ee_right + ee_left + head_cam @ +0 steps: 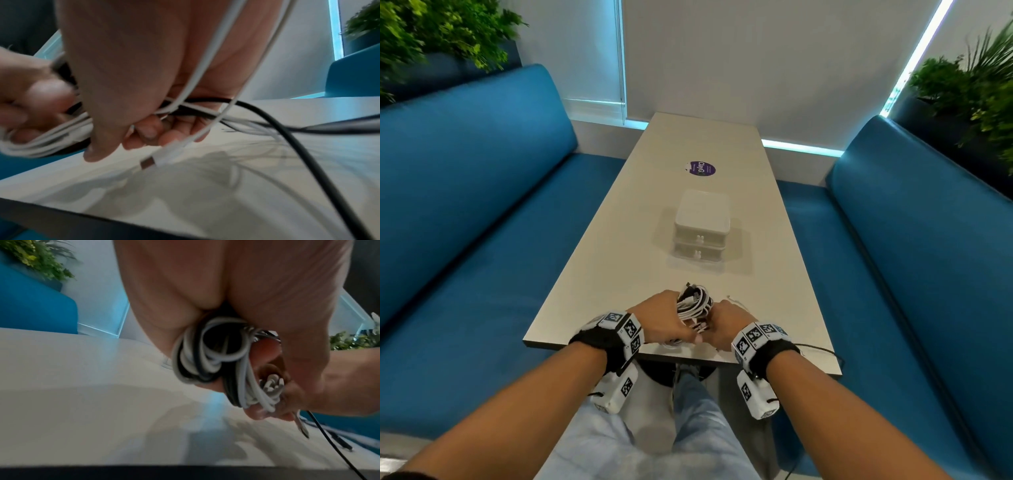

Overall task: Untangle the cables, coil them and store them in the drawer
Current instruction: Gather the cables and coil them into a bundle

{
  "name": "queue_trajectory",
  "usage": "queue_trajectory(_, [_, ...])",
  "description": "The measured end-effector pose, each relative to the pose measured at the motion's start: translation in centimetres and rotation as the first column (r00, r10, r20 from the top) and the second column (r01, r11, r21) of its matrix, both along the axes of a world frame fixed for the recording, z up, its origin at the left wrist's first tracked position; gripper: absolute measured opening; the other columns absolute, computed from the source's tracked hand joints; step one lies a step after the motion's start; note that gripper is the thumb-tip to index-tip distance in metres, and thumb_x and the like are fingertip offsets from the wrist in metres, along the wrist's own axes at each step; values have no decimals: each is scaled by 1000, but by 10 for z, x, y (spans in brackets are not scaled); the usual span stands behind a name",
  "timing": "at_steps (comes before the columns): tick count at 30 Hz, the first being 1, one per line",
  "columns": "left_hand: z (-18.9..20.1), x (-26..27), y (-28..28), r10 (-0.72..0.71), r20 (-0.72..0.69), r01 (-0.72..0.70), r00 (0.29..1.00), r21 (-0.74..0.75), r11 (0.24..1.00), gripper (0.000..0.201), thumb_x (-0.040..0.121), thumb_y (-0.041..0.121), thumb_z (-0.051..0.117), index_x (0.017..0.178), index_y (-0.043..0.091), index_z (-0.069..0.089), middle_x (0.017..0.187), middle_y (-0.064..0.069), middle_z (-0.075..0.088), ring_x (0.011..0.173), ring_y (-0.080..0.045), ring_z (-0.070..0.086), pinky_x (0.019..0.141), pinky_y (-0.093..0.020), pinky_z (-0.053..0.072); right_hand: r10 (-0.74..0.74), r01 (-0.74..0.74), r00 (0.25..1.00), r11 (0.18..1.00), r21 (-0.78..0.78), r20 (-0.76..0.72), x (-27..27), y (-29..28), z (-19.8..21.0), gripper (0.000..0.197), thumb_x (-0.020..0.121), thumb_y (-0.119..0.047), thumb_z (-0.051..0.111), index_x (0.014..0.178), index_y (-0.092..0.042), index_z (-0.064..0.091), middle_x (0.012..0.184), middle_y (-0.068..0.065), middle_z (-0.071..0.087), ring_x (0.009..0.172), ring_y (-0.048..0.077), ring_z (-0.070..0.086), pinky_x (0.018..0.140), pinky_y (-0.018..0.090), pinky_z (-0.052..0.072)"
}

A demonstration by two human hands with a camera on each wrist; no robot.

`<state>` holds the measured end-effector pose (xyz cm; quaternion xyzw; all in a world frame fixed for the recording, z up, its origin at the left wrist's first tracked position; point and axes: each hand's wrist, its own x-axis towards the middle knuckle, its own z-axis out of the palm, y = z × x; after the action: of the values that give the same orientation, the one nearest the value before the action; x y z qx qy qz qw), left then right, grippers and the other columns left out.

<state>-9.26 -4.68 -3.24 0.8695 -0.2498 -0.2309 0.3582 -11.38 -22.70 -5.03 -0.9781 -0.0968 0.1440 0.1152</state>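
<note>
Near the front edge of the table, the two hands meet around a bundle of cables. The left hand has its fingers curled around the white and black loops and holds the bundle just above the table. The right hand touches the bundle from the other side, its fingers bent around some strands; a white cable with a plug hangs down from it. A thin black cable runs away over the table to the right. Further along the table stands a small white drawer box with both drawers closed, well apart from the hands. Behind it lies a round purple sticker.
</note>
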Motion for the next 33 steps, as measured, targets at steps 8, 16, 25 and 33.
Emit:
queue_trajectory(8, [0, -3, -7, -59, 81, 30, 995, 321, 947, 28, 66, 20, 80, 90, 11, 70, 82, -5, 71, 75, -23, 69, 66, -32, 56, -1, 6, 996, 998, 57, -85, -5, -1, -7, 46, 78, -51, 73, 114, -23, 66, 109, 2, 69, 98, 22, 64, 88, 35, 51])
queue_trajectory(16, [-1, 6, -3, -118, 102, 59, 988, 459, 887, 38, 66, 33, 83, 94, 11, 69, 85, -5, 72, 75, -21, 68, 70, -35, 58, 15, -9, 999, 987, 159, -36, -6, -17, 0, 54, 66, -45, 84, 100, -21, 49, 99, 0, 61, 89, 19, 54, 74, 32, 44])
queue_trajectory(25, [-2, 7, 11, -52, 72, 19, 996, 404, 915, 27, 70, 31, 79, 88, 11, 71, 82, -6, 73, 70, -20, 67, 68, -34, 55, -37, 63, 991, 977, 203, -126, -16, -40, 9, 39, 78, -54, 73, 70, -20, 55, 71, -4, 58, 65, 9, 50, 58, 24, 35])
queue_trajectory(33, [-3, 6, 20, 22, 17, -26, 1000, 357, 934, 26, 66, 35, 76, 80, 13, 72, 70, -2, 72, 56, -13, 60, 60, -26, 52, -59, 72, 988, 994, 86, -141, -19, -49, 13, 49, 73, -52, 76, 70, -21, 39, 69, -3, 51, 62, 14, 44, 56, 29, 33])
